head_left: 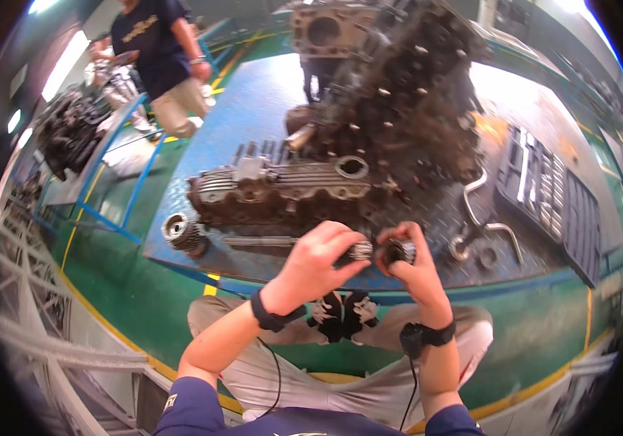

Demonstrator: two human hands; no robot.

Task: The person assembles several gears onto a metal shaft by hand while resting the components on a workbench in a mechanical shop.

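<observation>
Two hands work close together over the near edge of the blue workbench [242,98]. Your left hand [317,258] grips a small ribbed metal cylinder [360,251] between thumb and curled fingers. Your right hand [422,267] closes its thumb and fingers around a dark, hollow metal ring [400,251], its opening visible; the two parts are held side by side, with a narrow gap between them. A black strap [271,314] circles your left wrist, and another, bearing a small dark box [413,339], your right.

Just beyond your hands lies a finned cylinder-head cover [282,190], with a large, dirty engine block [406,102] rising behind it. To the left, a stack of gears [184,234] stands near the bench corner; slim metal rods [259,241] lie between it and your left hand. To the right are a bent metal bar [473,196] and two loose round parts [459,248], then an open socket-set case [533,185] with rows of tools. At upper left, a co-worker in a dark shirt [148,33] stands beyond the bench.
</observation>
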